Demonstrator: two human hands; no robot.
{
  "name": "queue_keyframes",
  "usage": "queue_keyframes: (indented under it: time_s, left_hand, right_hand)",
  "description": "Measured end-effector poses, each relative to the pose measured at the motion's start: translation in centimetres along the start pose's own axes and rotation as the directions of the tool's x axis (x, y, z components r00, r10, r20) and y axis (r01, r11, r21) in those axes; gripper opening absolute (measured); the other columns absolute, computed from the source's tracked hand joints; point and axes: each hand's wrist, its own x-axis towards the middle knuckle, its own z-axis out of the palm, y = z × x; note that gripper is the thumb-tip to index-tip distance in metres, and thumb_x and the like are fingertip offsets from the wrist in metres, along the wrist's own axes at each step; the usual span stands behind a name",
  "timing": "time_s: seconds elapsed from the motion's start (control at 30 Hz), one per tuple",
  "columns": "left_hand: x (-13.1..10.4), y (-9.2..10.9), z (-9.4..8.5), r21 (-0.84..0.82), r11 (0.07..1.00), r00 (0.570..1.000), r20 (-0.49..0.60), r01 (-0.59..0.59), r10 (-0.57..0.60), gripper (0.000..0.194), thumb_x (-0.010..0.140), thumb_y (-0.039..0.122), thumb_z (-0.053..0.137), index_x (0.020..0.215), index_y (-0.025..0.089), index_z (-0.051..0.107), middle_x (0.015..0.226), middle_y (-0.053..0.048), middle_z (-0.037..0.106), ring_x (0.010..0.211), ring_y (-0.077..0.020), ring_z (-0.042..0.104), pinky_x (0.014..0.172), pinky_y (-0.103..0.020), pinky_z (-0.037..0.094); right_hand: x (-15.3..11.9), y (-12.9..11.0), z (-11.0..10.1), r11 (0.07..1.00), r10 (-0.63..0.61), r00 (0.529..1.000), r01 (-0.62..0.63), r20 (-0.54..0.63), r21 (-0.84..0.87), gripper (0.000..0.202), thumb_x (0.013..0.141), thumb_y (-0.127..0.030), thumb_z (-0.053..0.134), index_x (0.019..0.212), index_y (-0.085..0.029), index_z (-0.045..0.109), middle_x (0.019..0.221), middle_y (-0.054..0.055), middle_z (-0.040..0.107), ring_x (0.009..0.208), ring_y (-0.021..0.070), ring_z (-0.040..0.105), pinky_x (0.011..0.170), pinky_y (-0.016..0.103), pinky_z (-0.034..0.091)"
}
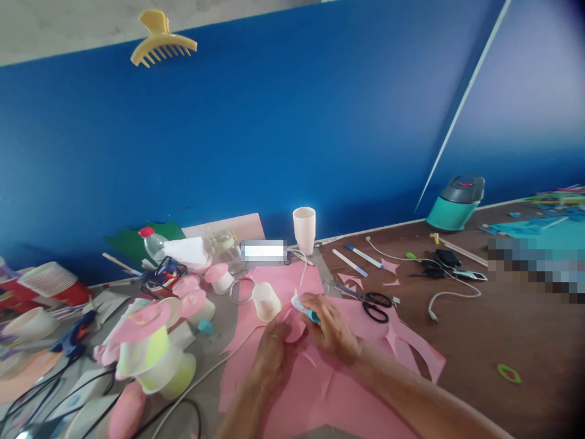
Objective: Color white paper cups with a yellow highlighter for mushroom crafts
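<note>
My right hand (329,326) is closed around a small white-and-blue tube (302,306), which looks like a glue tube. Its white end points up and to the left. Beside it, my left hand (274,350) pinches a cut piece of pink paper (297,330) just below the tube. Whether the tube touches that piece is hard to make out. A white paper cup (266,302) stands just beyond my left fingers. Under both hands spread large pink sheets (278,410). Black-handled scissors (369,300) lie to the right of my right hand.
Cups with pink paper tops (141,320) crowd the left, with a blue glue gun (75,335) and cables. At the back stand a white cup (304,230) and glass jar (227,250). Markers (350,263), a white cord (450,294) and a teal container (454,207) are rightward.
</note>
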Motion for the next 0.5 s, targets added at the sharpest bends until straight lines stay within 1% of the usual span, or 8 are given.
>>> queue_keyframes:
  time_s: [0.07,0.13,0.17,0.23,0.33,0.4,0.5]
  left_hand:
    - [0.3,-0.1,-0.3,-0.004,1.000,0.998,-0.062,-0.001,0.001,0.035,0.068,0.009,0.064,0.103,0.015,0.062,0.096,-0.007,0.069,0.092,-0.0236,0.065,0.080,-0.039,0.055]
    - [0.4,-0.1,-0.4,-0.013,1.000,0.997,-0.074,-0.012,0.011,0.035,0.069,0.009,0.063,0.103,0.016,0.061,0.095,-0.007,0.069,0.091,-0.0230,0.066,0.081,-0.039,0.055]
    - [0.4,0.0,-0.4,-0.020,1.000,0.998,-0.066,-0.022,0.021,0.035,0.070,0.008,0.062,0.104,0.016,0.061,0.096,-0.007,0.069,0.091,-0.0221,0.065,0.082,-0.038,0.054]
    - [0.3,0.0,-0.3,-0.028,0.999,0.999,-0.022,-0.043,0.042,0.033,0.071,0.007,0.060,0.103,0.017,0.062,0.096,-0.006,0.069,0.092,-0.0202,0.065,0.084,-0.035,0.053]
    - [0.0,0.3,0.1,-0.013,0.998,0.997,0.044,-0.067,0.067,0.023,0.074,0.012,0.060,0.096,0.016,0.063,0.094,-0.006,0.069,0.091,-0.0191,0.065,0.083,-0.031,0.052]
    - [-0.2,0.3,0.2,0.010,0.997,0.994,0.079,-0.074,0.073,0.017,0.075,0.015,0.062,0.091,0.014,0.064,0.092,-0.007,0.069,0.088,-0.0187,0.065,0.081,-0.029,0.052]
    - [-0.1,0.2,0.2,0.019,0.997,0.994,0.084,-0.070,0.069,0.015,0.072,0.013,0.064,0.087,0.012,0.065,0.087,-0.006,0.069,0.080,-0.0162,0.064,0.080,-0.028,0.053]
  right_hand:
    - [0.3,0.7,-0.5,0.998,0.052,0.997,-0.054,-0.055,-0.039,0.021,0.090,-0.017,0.048,0.110,-0.021,0.049,0.098,0.011,0.066,0.091,0.0228,0.063,0.080,0.038,0.051]
    - [0.5,0.8,-1.0,0.993,0.116,0.986,-0.119,-0.120,-0.015,0.020,0.090,-0.017,0.047,0.110,-0.021,0.049,0.100,0.012,0.065,0.093,0.0223,0.062,0.080,0.037,0.052]
    - [0.6,0.7,-1.1,0.992,0.130,0.984,-0.129,-0.120,0.014,0.020,0.091,-0.017,0.047,0.110,-0.021,0.048,0.100,0.012,0.065,0.094,0.0219,0.062,0.081,0.037,0.052]
    - [0.5,0.0,-1.1,0.994,0.089,0.990,-0.081,-0.113,0.080,0.019,0.091,-0.018,0.046,0.110,-0.020,0.048,0.100,0.012,0.064,0.095,0.0220,0.062,0.082,0.037,0.052]
    - [0.0,-1.3,-0.3,0.992,-0.024,1.000,0.025,-0.012,0.127,0.022,0.090,-0.017,0.047,0.112,-0.019,0.048,0.099,0.012,0.065,0.094,0.0219,0.062,0.079,0.036,0.053]
    - [-0.3,-1.6,0.3,0.992,-0.063,0.998,0.059,0.029,0.108,0.024,0.090,-0.017,0.047,0.114,-0.018,0.048,0.099,0.012,0.066,0.093,0.0225,0.062,0.078,0.037,0.053]
    - [-0.6,-1.2,0.7,0.997,-0.057,0.998,0.055,0.030,0.050,0.025,0.091,-0.017,0.046,0.116,-0.019,0.048,0.101,0.013,0.066,0.093,0.0230,0.062,0.078,0.038,0.052]
